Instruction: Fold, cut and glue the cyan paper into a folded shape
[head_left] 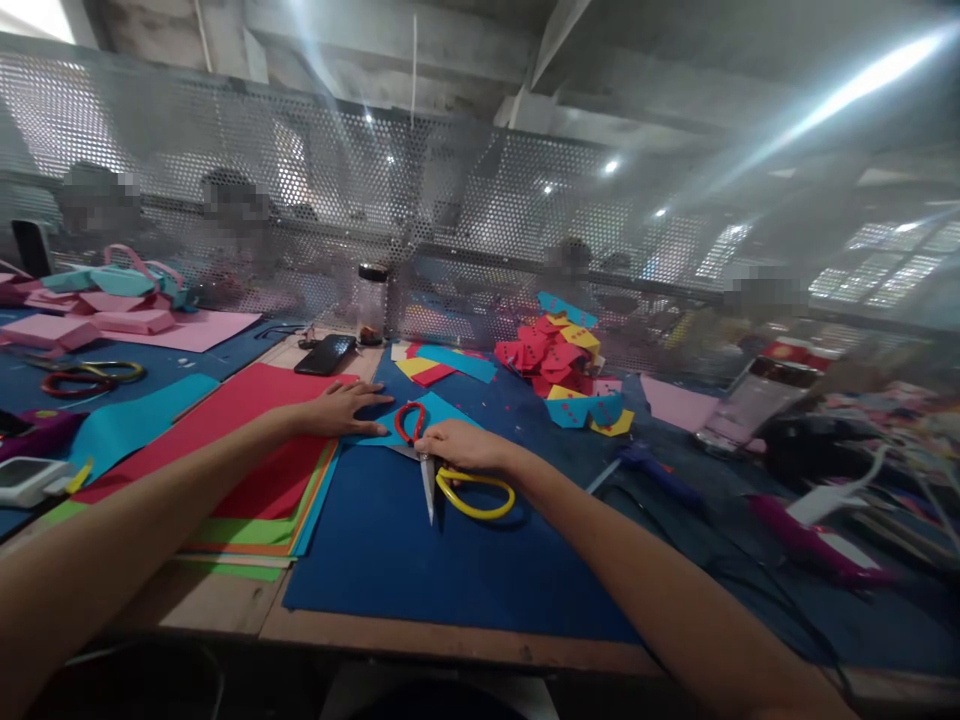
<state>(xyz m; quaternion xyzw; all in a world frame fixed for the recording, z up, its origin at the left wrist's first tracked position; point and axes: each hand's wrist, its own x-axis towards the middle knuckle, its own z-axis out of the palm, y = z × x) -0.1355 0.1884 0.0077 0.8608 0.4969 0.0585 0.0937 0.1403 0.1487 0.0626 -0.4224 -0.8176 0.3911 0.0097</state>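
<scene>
My left hand lies with its fingers spread over the edge of the red sheets and reaches the blue paper piece. My right hand is closed on a pair of scissors, with one red and one yellow handle. The blades point down toward the front edge, above the dark blue mat. The red handle overlaps the blue paper piece, and the yellow handle loops out below my right hand.
A black phone and a jar stand behind my left hand. Folded red, yellow and blue pieces are heaped at the back. Glue guns and cables lie right; pink boxes and more scissors lie left.
</scene>
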